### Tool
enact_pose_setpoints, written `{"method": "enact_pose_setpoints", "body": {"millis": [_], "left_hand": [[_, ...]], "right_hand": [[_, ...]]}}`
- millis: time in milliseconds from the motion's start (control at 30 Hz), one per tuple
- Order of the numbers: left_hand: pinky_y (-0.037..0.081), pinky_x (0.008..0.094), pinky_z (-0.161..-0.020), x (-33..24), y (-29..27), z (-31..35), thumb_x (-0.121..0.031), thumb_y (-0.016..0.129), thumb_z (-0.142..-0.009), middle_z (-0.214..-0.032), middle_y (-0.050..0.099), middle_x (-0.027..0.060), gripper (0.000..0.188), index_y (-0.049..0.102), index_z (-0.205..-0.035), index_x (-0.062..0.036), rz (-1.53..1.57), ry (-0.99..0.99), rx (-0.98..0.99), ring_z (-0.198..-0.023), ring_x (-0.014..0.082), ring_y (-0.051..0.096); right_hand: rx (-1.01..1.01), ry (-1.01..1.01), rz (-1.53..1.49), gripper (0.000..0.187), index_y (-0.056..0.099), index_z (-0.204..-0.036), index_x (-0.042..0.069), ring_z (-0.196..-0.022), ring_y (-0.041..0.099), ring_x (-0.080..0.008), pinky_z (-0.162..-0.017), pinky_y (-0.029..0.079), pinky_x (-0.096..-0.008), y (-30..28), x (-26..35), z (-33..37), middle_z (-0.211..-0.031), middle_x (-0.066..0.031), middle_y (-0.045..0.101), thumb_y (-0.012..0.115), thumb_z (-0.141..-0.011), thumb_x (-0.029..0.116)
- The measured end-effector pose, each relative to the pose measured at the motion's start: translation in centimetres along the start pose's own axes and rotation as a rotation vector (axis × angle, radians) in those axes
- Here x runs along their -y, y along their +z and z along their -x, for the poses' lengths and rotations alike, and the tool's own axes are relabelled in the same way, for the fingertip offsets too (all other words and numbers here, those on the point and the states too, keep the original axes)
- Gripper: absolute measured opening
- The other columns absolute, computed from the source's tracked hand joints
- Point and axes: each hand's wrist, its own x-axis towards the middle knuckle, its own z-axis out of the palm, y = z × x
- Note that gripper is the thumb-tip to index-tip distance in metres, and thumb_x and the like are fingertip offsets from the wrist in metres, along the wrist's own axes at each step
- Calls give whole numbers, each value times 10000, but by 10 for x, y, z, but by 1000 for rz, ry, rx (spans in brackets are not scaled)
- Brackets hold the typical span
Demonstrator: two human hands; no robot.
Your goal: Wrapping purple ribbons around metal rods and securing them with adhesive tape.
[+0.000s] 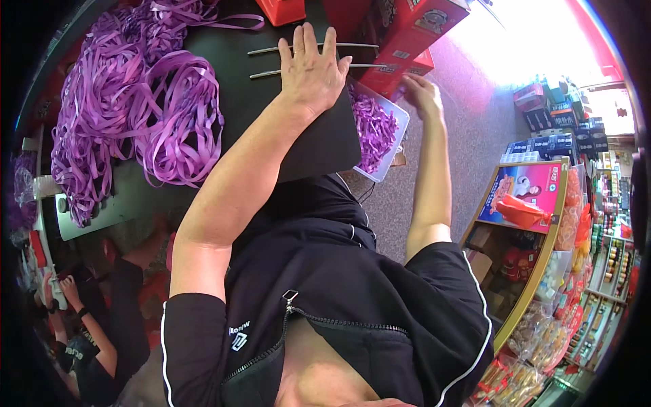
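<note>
My left hand (312, 76) lies palm down with its fingers spread, across two slim metal rods on a black tabletop (247, 136). The far rod (358, 45) and the near rod (266, 74) both stick out past the table's right side. My right hand (426, 98) is out beyond that edge, beside a red carton and above a white plastic bin (400, 129). Its fingers are drawn together; a small purplish bit may be at their tips, too blurred to name. Short cut pieces of purple ribbon (373, 132) fill the bin.
A big tangled heap of purple ribbon (180, 122) covers the table's left part. Red cartons (413, 34) stand at the far right, a red object (281, 10) at the far edge. Glass display case (522, 230) and stacked goods are at right; another person (91, 339) sits lower left.
</note>
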Motion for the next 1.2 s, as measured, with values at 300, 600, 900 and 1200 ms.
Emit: {"method": "enact_pose_setpoints", "body": {"millis": [300, 600, 900, 1200], "left_hand": [[390, 459, -899, -69, -47, 46, -181, 573, -719, -939, 626, 95, 272, 602, -969, -76, 319, 947, 392, -976, 255, 579], [436, 384, -857, -15, -45, 186, -248, 531, -881, -961, 614, 181, 241, 617, -935, -29, 1095, 480, 1030, -965, 287, 582], [242, 591, -1043, 105, -23, 351, -446, 651, -770, -1468, 230, 195, 693, 437, -1343, -118, 69, -486, 376, -1347, 410, 233], [245, 585, -1043, 109, -17, 342, -436, 636, -788, -1442, 276, 185, 605, 495, -1287, -124, 89, -519, 328, -1332, 400, 265]], "right_hand": [[-100, -69, 122, 367, 599, -1162, -9, -979, 606, -200, -884, 449, -314, 10, -73, 42, -1061, -133, 663, 532, -920, 259], [-289, -428, 199, 277, 638, -1084, -18, -902, 631, -173, -811, 485, -294, 44, 99, 85, -995, -98, 665, 521, -943, 191], [475, -722, 497, 171, 677, -971, -7, -734, 605, -111, -674, 473, -248, 207, 209, 142, -814, -89, 658, 608, -874, 115], [685, -621, 937, 350, 655, -878, -29, -621, 603, -203, -626, 457, -318, 289, 202, 124, -690, -166, 616, 658, -820, 316]]}}
